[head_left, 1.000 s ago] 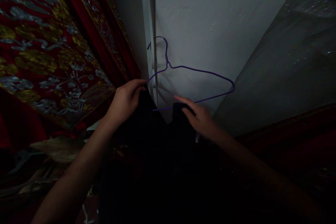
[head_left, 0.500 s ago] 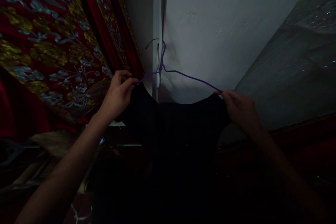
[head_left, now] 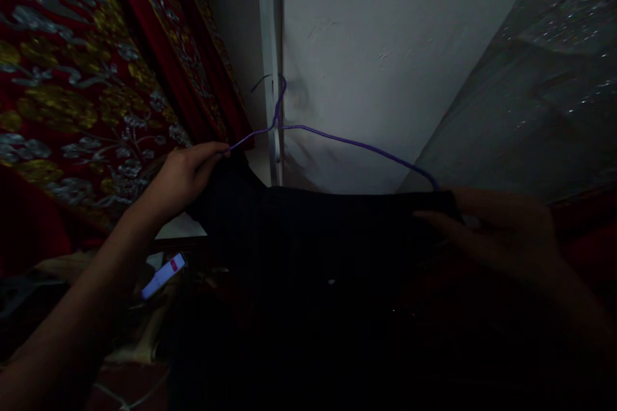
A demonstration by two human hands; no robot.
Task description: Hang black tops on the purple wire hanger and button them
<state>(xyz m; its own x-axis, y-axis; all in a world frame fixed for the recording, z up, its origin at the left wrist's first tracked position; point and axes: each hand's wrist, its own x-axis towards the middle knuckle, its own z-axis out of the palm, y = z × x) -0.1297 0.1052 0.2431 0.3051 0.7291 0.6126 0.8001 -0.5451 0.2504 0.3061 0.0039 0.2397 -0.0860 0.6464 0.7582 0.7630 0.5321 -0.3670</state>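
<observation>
A purple wire hanger [head_left: 361, 143] stands upright in front of a pale wall [head_left: 366, 45], its hook crossing a narrow upright strip [head_left: 267, 19]; whether the two touch cannot be told. Below it spreads a very dark garment [head_left: 308, 237], its top edge running between the person's two hands and hiding the hanger's lower bar. The left hand [head_left: 186, 173] has its grip closed, thumb and fingers pinched together at the garment's shoulder where the hanger's left arm meets the cloth. The right hand [head_left: 511, 225] has its grip clamped on the garment's other top corner, just beside the point where the hanger's right arm goes behind the fabric.

Beyond the left forearm, a phone [head_left: 162, 276] lies tilted with its screen lit; a small red block shows on the pale display, but any writing is too small to read. At the left hangs red cloth [head_left: 58, 103] covered in gold and silver flower patterns. At the right, a shiny clear plastic sheet [head_left: 544, 90] slants across the wall.
</observation>
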